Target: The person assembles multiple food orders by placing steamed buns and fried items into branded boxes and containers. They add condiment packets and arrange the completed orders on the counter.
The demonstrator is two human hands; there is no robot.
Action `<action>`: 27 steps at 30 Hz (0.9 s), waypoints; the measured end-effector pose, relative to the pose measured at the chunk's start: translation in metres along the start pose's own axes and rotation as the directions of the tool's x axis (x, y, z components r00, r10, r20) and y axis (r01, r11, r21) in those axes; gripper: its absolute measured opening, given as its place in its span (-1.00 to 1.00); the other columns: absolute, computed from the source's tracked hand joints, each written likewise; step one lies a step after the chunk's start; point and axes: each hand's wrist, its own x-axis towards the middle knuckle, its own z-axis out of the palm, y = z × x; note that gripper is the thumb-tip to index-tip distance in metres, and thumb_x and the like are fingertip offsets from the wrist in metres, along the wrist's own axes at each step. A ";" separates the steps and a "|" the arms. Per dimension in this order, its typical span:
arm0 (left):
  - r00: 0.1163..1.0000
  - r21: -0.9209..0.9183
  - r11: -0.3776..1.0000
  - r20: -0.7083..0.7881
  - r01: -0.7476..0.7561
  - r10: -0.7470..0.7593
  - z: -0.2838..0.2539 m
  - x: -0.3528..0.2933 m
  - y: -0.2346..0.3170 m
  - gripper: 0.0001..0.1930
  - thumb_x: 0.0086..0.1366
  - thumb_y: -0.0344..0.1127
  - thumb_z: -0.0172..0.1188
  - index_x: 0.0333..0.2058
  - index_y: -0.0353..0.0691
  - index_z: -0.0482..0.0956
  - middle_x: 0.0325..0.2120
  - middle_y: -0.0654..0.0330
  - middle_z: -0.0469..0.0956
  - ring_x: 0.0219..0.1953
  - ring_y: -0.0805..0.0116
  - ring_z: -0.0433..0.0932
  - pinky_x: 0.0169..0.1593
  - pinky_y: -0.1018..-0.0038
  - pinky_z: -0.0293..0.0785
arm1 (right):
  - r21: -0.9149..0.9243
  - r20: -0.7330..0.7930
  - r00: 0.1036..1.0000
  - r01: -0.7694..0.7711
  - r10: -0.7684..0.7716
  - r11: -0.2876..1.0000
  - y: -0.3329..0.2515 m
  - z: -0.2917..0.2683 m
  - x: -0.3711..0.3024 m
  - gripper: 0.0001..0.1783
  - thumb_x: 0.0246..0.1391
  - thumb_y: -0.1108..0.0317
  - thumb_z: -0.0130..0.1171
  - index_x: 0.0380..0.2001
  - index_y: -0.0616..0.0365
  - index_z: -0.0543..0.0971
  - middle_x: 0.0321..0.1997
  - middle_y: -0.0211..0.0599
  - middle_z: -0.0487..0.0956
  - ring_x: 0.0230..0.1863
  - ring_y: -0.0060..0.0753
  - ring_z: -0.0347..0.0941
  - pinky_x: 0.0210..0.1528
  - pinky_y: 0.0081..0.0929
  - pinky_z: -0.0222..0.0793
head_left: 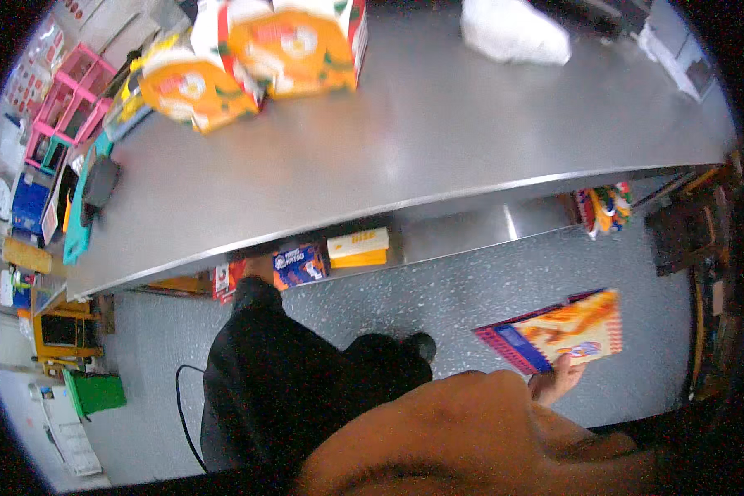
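My right hand [559, 377] is low at the right, over the speckled grey floor, shut on a flat orange, yellow and blue carton [558, 331] that it holds by its near edge. My left hand is not in view. My brown sleeve [463, 438] fills the lower middle and my dark trouser legs [298, 380] and shoes point toward the counter. Two orange and white boxes [248, 58] stand on the far left of the steel counter [405, 157].
A white bag [512, 33] lies at the counter's far right. Pink racks [70, 103] and a teal tray [78, 223] line the left end. Boxes [331, 256] sit on the shelf under the counter. A green bin [97, 390] and a black cable [186, 413] are on the floor at left.
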 end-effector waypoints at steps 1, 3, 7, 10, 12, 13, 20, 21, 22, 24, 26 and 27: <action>1.000 -0.016 1.000 0.007 0.017 -0.017 -0.015 -0.027 0.001 -0.61 0.22 -0.10 -0.05 -0.06 -0.18 0.46 -0.18 -0.08 0.50 -0.15 0.04 0.50 -0.10 0.21 0.39 | 0.073 0.004 0.998 0.066 -0.066 0.995 -0.014 0.036 0.007 -0.31 -0.06 0.38 0.30 0.12 0.31 0.23 -0.01 -0.13 0.47 -0.06 -0.23 0.45 0.02 -0.25 0.39; 0.989 -0.080 0.994 0.124 -0.073 0.083 -0.013 -0.046 0.046 -0.62 0.22 -0.12 -0.05 -0.07 -0.18 0.47 -0.20 -0.08 0.50 -0.16 0.02 0.50 -0.11 0.20 0.40 | 0.027 -0.109 0.973 0.209 -0.205 0.978 -0.062 0.078 0.028 -0.35 -0.01 0.37 0.26 0.12 0.31 0.23 0.01 -0.11 0.46 -0.04 -0.21 0.45 0.01 -0.26 0.40; 0.966 -0.076 0.996 0.252 -0.043 0.061 -0.085 -0.118 0.089 -0.64 0.21 -0.15 -0.04 -0.09 -0.18 0.48 -0.23 -0.09 0.52 -0.18 -0.01 0.51 -0.13 0.18 0.40 | -0.053 0.099 0.991 0.094 -0.088 0.994 -0.097 0.190 0.121 -0.48 0.05 0.32 0.22 0.04 0.33 0.34 -0.05 -0.12 0.50 -0.14 -0.34 0.49 -0.10 -0.41 0.43; 0.933 -0.077 0.997 0.356 -0.020 0.047 -0.139 -0.158 0.145 -0.66 0.20 -0.17 -0.04 -0.11 -0.18 0.48 -0.26 -0.10 0.52 -0.20 -0.03 0.51 -0.14 0.17 0.41 | -0.375 0.154 0.979 0.180 -0.130 0.909 -0.132 0.215 0.259 -0.46 -0.05 0.15 0.30 -0.13 0.38 0.46 -0.20 -0.08 0.55 -0.24 -0.27 0.49 -0.21 -0.36 0.41; 0.886 -0.112 0.993 0.454 -0.045 0.091 -0.162 -0.166 0.186 -0.67 0.19 -0.19 -0.03 -0.12 -0.18 0.49 -0.28 -0.10 0.53 -0.21 -0.05 0.51 -0.15 0.16 0.41 | -0.843 0.107 0.950 0.243 -0.294 0.479 -0.123 0.175 0.315 -0.40 -0.15 0.00 0.35 -0.28 0.42 0.55 -0.31 -0.03 0.57 -0.30 -0.15 0.49 -0.26 -0.26 0.39; 0.879 -0.117 0.993 0.470 -0.027 0.079 -0.182 -0.172 0.200 -0.67 0.19 -0.20 -0.03 -0.12 -0.18 0.49 -0.29 -0.11 0.53 -0.22 -0.05 0.51 -0.16 0.15 0.41 | -0.915 0.080 0.988 0.125 -0.130 0.384 -0.127 0.176 0.329 -0.30 -0.17 -0.15 0.32 -0.28 0.40 0.57 -0.20 0.07 0.54 -0.17 -0.03 0.48 -0.20 -0.22 0.40; 0.891 -0.140 0.987 0.435 -0.076 0.131 -0.312 -0.145 0.295 -0.71 0.17 -0.25 -0.02 -0.16 -0.18 0.50 -0.35 -0.12 0.55 -0.26 -0.11 0.52 -0.19 0.12 0.42 | -0.771 0.625 0.728 0.518 0.283 0.370 -0.244 0.274 0.208 -0.14 -0.01 -0.19 0.15 0.16 0.29 0.26 0.21 0.05 0.30 0.22 0.03 0.22 0.20 -0.16 0.16; 0.932 -0.123 0.992 0.355 -0.035 0.077 -0.341 -0.145 0.298 -0.71 0.16 -0.26 -0.02 -0.16 -0.18 0.51 -0.36 -0.12 0.55 -0.27 -0.11 0.53 -0.20 0.11 0.42 | -0.661 0.750 0.429 0.465 0.503 0.590 -0.272 0.322 0.150 -0.20 0.04 -0.15 0.13 0.14 0.28 0.29 0.21 0.03 0.30 0.24 0.00 0.20 0.22 -0.21 0.14; 0.952 -0.127 0.991 0.296 -0.046 0.082 -0.361 -0.126 0.313 -0.72 0.16 -0.26 -0.02 -0.17 -0.18 0.51 -0.37 -0.13 0.56 -0.27 -0.12 0.53 -0.20 0.11 0.43 | -0.677 0.719 0.115 0.340 0.686 0.653 -0.285 0.334 0.116 -0.29 0.09 -0.07 0.10 0.13 0.26 0.29 0.18 0.04 0.35 0.19 -0.01 0.27 0.19 -0.25 0.18; 0.973 -0.199 0.979 0.210 -0.052 0.094 -0.386 -0.096 0.344 -0.73 0.17 -0.19 0.06 -0.21 -0.17 0.53 -0.39 -0.03 0.59 -0.35 -0.02 0.58 -0.20 0.13 0.44 | -0.524 0.807 -0.051 0.400 0.589 0.752 -0.325 0.367 0.061 -0.46 0.16 0.03 0.04 0.07 0.18 0.35 -0.01 0.15 0.47 0.03 0.00 0.42 0.08 -0.25 0.28; 0.973 -0.166 0.986 0.223 -0.031 0.068 -0.399 -0.067 0.358 -0.69 0.17 -0.17 0.07 -0.19 -0.25 0.47 -0.25 -0.08 0.54 -0.22 -0.01 0.53 -0.15 0.17 0.41 | -0.553 0.828 0.142 0.366 0.542 0.749 -0.308 0.374 0.052 -0.60 0.18 0.10 0.01 -0.06 0.17 0.43 -0.26 0.15 0.51 -0.18 0.03 0.49 -0.12 -0.22 0.36; 0.989 -0.237 0.971 0.146 0.001 0.034 -0.403 -0.059 0.361 -0.59 0.16 -0.16 0.12 -0.09 -0.30 0.39 -0.14 -0.12 0.47 -0.11 -0.01 0.47 -0.07 0.21 0.38 | -0.557 0.830 0.222 0.350 0.511 0.753 -0.307 0.383 0.047 -0.66 0.20 0.14 0.00 -0.12 0.16 0.46 -0.38 0.15 0.53 -0.29 0.05 0.53 -0.23 -0.21 0.40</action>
